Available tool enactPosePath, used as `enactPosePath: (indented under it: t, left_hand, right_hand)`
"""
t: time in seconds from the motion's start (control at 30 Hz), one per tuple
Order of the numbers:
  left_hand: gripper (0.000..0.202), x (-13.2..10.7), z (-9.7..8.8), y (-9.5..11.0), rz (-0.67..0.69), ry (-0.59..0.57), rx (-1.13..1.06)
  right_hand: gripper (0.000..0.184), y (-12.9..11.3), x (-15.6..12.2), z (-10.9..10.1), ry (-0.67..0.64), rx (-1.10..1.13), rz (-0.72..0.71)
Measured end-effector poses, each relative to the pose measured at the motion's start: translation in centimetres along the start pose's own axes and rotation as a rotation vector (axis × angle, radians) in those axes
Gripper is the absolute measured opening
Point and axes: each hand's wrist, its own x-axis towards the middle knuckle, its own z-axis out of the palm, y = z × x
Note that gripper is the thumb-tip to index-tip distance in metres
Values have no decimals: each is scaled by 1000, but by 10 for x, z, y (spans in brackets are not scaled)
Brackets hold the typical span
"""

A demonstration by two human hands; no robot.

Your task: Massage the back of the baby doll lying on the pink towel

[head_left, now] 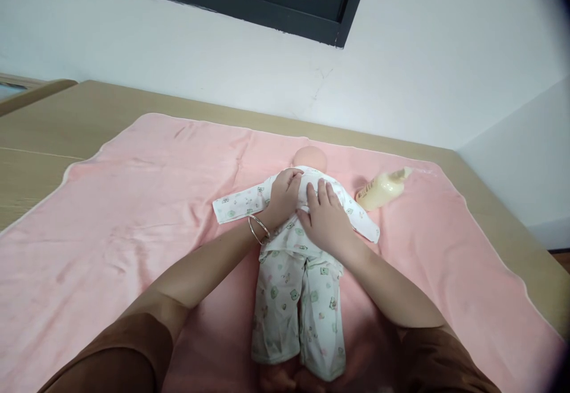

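- Landmark: the doll (297, 246), laid lengthwise at the centre of the pink cloth (124, 221), head farthest from me; I cannot tell which way its face points.
- My left hand (284, 196) rests on the doll's upper trunk, fingers curled close together; I cannot tell whether they pinch the shirt (285, 240) or merely lie on it.
- My right hand (328, 221) lies palm down beside it on the trunk, fingers slightly spread; I judge that this flat placement spreads the contact and steadies the doll.
- The doll's 2 arms extend outward, which probably leaves the trunk accessible to me; its patterned trousers (278, 298) point toward my body.
- The pink cloth extends under and around the doll, presumably as padding over the table (107, 102).
- A pale yellow bottle (382, 191) sits just beside the doll's arm on my right-hand side, a likely obstacle to a sideways sweep there.
- My 2 forearms flank the doll's lower trunk and hide parts of the shirt; a bracelet (259, 228) circles my left wrist.
- Beyond the doll's head, the wall (222, 66) bounds my reach, below a dark window frame (267, 16).
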Motion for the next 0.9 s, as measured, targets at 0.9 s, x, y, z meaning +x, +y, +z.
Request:
enactPosePath:
  t: [0.9]
  left_hand:
    - [40,-9,-5,4,324,-246,660]
  right_hand:
    - [44,43,36,-20,-32,88,33]
